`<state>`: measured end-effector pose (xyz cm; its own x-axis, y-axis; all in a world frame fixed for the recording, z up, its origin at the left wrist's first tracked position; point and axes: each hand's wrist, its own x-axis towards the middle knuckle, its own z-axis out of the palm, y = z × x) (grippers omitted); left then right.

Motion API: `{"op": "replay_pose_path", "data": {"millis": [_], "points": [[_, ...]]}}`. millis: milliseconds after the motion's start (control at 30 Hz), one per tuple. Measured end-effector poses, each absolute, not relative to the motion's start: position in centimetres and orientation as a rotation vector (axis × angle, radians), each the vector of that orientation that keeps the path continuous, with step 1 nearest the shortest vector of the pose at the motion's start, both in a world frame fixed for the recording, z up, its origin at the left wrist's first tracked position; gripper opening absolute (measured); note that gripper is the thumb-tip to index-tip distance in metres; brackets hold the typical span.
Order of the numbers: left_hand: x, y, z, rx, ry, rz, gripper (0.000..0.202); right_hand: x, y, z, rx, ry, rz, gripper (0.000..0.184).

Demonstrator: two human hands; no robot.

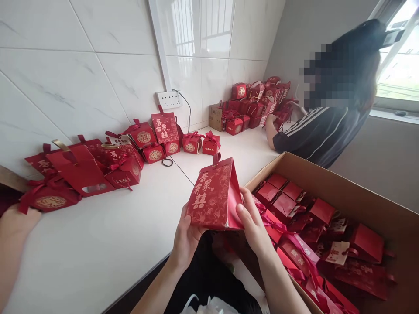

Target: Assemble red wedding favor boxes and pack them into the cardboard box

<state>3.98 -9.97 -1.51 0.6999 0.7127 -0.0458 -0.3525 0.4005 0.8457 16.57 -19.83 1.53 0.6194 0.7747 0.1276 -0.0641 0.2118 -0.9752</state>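
Between my two hands I hold a red gift box with gold lettering, a sloped top and a ribbon loop at its peak. My left hand grips its lower left corner, fingers partly hidden beneath. My right hand presses against its right side, thumb and fingers on the side panel. The box is above the front edge of the white table. Close by on my right stands an open cardboard carton holding many similar red boxes, some with ribbons.
Red boxes line the table along the tiled wall, with a black ring before them. Another person's hand touches boxes at far left. A person in a black striped sleeve sits by piled boxes. A socket strip hangs on the wall.
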Motion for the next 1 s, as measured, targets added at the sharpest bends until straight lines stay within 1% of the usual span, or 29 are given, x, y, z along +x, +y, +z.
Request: {"op": "replay_pose_path", "data": {"millis": [67,133,200,233,333,467,567,700,867,933,1000], "points": [[3.5,-9.1,-1.5,1.080,0.469,0.780,0.056,17.1,-19.8,0.8,-1.195,-0.747,0.709,0.047],[2.9,-7.6,-1.8,1.291,0.469,0.821,0.066,17.7,-19.4,0.0,-1.170,-0.771,0.819,0.045],[2.2,-5.4,-2.5,1.526,0.457,0.767,0.073,18.2,-18.2,-0.8,-1.189,-0.774,0.893,0.042],[1.9,-4.1,-3.0,1.633,0.473,0.717,0.072,18.4,-17.3,-1.3,-1.212,-0.768,0.896,0.041],[1.0,0.1,-5.2,1.842,0.666,0.656,0.057,19.0,-13.3,-2.7,-1.294,-0.695,0.787,0.044],[0.1,4.1,-9.0,1.880,0.894,0.820,0.035,19.6,-6.4,-3.1,-1.323,-0.617,0.537,0.050],[-0.4,4.8,-10.6,1.859,0.954,0.938,0.024,19.8,-1.3,-1.3,-1.355,-0.745,0.397,0.050],[-0.5,3.8,-10.5,1.969,0.856,0.951,0.020,19.6,6.0,3.2,-1.493,-0.976,0.145,0.050],[-0.3,3.4,-10.5,2.194,0.767,0.930,0.027,18.0,16.5,9.6,-1.542,-1.154,0.032,0.055],[-0.2,3.6,-11.3,2.261,0.747,0.939,0.032,16.8,20.2,10.9,-1.583,-1.199,0.002,0.059],[-0.1,3.8,-12.3,2.302,0.734,0.944,0.038,15.6,23.0,11.0,-1.635,-1.226,-0.003,0.062]]}}
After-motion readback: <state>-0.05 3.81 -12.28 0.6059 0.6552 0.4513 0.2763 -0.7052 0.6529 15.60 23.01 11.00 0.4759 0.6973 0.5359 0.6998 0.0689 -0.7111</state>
